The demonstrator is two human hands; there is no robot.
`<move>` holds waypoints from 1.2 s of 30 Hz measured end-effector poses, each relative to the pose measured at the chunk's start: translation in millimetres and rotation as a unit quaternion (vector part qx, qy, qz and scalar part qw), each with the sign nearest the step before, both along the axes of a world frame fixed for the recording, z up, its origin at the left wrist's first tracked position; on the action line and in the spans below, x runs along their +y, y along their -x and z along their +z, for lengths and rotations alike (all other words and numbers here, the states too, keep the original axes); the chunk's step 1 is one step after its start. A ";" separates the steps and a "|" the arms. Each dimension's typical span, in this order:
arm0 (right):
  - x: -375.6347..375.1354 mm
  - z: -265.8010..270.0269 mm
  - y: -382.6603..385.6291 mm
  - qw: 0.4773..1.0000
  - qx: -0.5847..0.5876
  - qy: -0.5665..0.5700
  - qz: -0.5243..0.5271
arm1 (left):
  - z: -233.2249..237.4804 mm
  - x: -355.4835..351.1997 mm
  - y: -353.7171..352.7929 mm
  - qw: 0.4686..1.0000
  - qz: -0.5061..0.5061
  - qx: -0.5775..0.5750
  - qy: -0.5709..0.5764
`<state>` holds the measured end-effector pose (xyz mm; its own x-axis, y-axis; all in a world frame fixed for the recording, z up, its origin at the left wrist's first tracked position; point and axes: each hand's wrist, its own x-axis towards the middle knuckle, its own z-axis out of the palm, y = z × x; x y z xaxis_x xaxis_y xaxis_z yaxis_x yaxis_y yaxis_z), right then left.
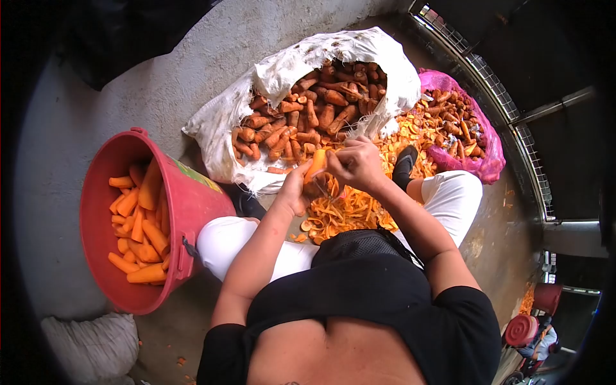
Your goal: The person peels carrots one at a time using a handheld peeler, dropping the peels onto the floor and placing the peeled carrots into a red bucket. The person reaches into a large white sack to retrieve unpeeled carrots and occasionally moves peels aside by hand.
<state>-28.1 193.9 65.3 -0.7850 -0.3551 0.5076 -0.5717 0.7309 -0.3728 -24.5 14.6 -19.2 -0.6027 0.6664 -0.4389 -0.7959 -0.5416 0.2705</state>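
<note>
My left hand [294, 190] is closed round the lower part of a peeled orange carrot [316, 165], which points up and away from me. Right beside the carrot is my right hand [357, 164], its fingers curled in a grip; whatever tool it holds is hidden by the fingers. Below both hands lies a heap of orange carrot peelings [346, 212] on the floor between my legs. Just beyond them, a torn white sack [221, 122] lies open, full of unpeeled carrots [327, 115].
To my left stands a red bucket [96, 212] with peeled carrots [146, 240] inside. A pink bag [491, 151] of carrot pieces is at the far right. A grey-white sack [93, 346] lies at lower left. A person [545, 340] is near a red bin [547, 297] at lower right.
</note>
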 end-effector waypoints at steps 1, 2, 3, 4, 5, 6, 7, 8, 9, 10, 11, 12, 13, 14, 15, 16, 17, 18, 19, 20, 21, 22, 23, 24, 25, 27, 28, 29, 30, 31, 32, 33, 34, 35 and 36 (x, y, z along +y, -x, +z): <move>-3.8 -0.6 0.9 1.000 0.004 -0.002 0.011 | 3.3 -0.9 -0.7 1.000 0.002 -0.008 -0.002; -5.4 -1.0 1.7 1.000 0.009 -0.005 0.023 | 7.0 -0.1 -2.0 1.000 0.007 0.000 0.018; -5.0 -1.2 2.9 1.000 0.011 -0.002 0.026 | 11.5 2.1 -3.6 0.999 0.011 0.008 0.038; -4.4 -1.7 4.5 1.000 0.012 0.001 0.029 | 15.8 3.7 -5.1 0.998 0.016 0.016 0.058; -4.0 -2.6 6.1 0.999 0.014 0.004 0.032 | 20.4 4.4 -6.3 0.998 0.017 0.013 0.060; -3.8 -3.5 7.5 0.999 0.006 0.006 0.033 | 25.2 4.9 -7.4 0.998 0.018 0.010 0.061; -3.4 -4.6 8.8 0.999 -0.001 0.008 0.034 | 29.3 5.3 -8.1 0.998 0.019 0.006 0.062; -2.7 -6.1 10.8 0.999 -0.008 0.010 0.035 | 32.8 5.7 -7.3 0.997 0.023 0.014 0.066; -2.4 -8.8 13.6 0.999 -0.013 0.017 0.031 | 36.0 6.1 -5.7 0.997 0.028 0.022 0.070; -2.3 -12.8 17.3 0.999 -0.017 0.025 0.027 | 37.9 6.4 -4.5 0.996 0.034 0.030 0.074; -1.0 -18.4 22.0 0.999 -0.021 0.032 0.024 | 35.5 5.2 -3.7 0.995 0.030 0.067 0.066; 4.4 -29.0 30.5 0.999 -0.037 0.031 -0.003 | 30.7 2.4 -2.5 0.992 0.025 0.106 0.057; 11.6 -23.3 37.7 0.991 -0.094 -0.021 -0.090 | 28.7 -0.4 -1.6 0.988 0.020 0.144 0.050; 30.7 -39.2 53.7 0.989 -0.061 0.003 -0.136 | 39.1 -4.6 -5.7 0.989 -0.032 0.135 0.057; 57.2 -45.4 68.4 0.982 -0.038 -0.119 -0.145 | 39.6 -2.3 -8.7 0.991 -0.034 0.115 0.061; 83.0 -66.7 81.6 0.956 -0.091 -0.172 -0.218 | 36.7 -2.2 -9.8 0.991 -0.042 0.122 0.033; 104.9 -74.3 87.2 0.936 -0.141 -0.205 -0.248 | 34.5 -2.5 -9.9 0.990 -0.051 0.128 0.005; 114.3 -69.6 82.6 0.930 -0.097 -0.198 -0.293 | 40.3 -2.3 -8.0 0.990 -0.048 0.128 0.021; 115.0 -59.3 74.1 0.921 -0.055 -0.192 -0.334 | 49.7 -2.5 -8.0 0.991 -0.042 0.126 0.035; 112.7 -50.7 67.1 0.927 -0.106 -0.138 -0.333 | 53.5 -2.0 -9.9 0.991 -0.035 0.120 0.050; 102.5 -35.3 57.4 0.927 -0.159 -0.081 -0.330 | 50.4 -1.4 -10.1 0.993 -0.032 0.109 0.021; 93.8 -28.1 51.0 0.922 -0.208 -0.021 -0.327 | 45.6 0.0 -5.7 0.994 -0.030 0.100 -0.007; 88.3 -33.5 45.4 0.938 -0.185 0.002 -0.294 | 39.7 1.3 -1.9 0.995 -0.030 0.092 -0.034; 71.2 -17.1 34.2 0.935 -0.223 0.022 -0.276 | 30.3 1.4 0.0 0.996 -0.027 0.081 -0.020; 52.3 -1.0 23.3 0.929 -0.262 0.040 -0.257 | 21.5 3.0 0.1 0.997 -0.019 0.081 0.007; 34.0 -7.1 12.0 0.987 -0.086 0.000 -0.133 | 9.2 6.9 -0.5 0.995 -0.001 0.079 0.061; 17.1 5.9 4.5 0.995 -0.025 0.042 -0.087 | 9.7 8.0 -0.3 0.997 0.021 0.054 0.057; 7.9 7.9 1.1 0.997 -0.032 0.027 -0.070 | 12.0 7.4 -1.7 0.996 0.021 0.042 0.075; 4.3 3.5 2.1 0.999 -0.022 0.019 -0.045 | 20.2 6.2 -2.8 0.995 0.022 0.032 0.093; 0.2 1.2 3.3 1.000 -0.011 0.011 -0.019 | 24.8 5.2 -3.0 0.993 0.022 0.022 0.111; -3.2 0.4 2.8 1.000 0.001 0.010 0.001 | 18.3 2.0 -1.5 0.997 0.011 0.026 0.074; -5.5 -0.3 3.4 1.000 0.004 0.008 0.006 | 17.7 1.4 -1.9 0.997 0.010 0.033 0.068; -6.8 -1.5 4.4 1.000 0.008 0.006 0.011 | 17.3 1.0 -2.5 0.997 0.010 0.039 0.060; -7.2 -2.7 5.6 1.000 0.011 0.004 0.016 | 17.3 0.7 -3.0 0.998 0.009 0.045 0.052; -6.6 -4.0 7.1 1.000 0.009 0.002 0.009 | 21.8 2.3 -3.9 0.997 0.020 0.039 0.060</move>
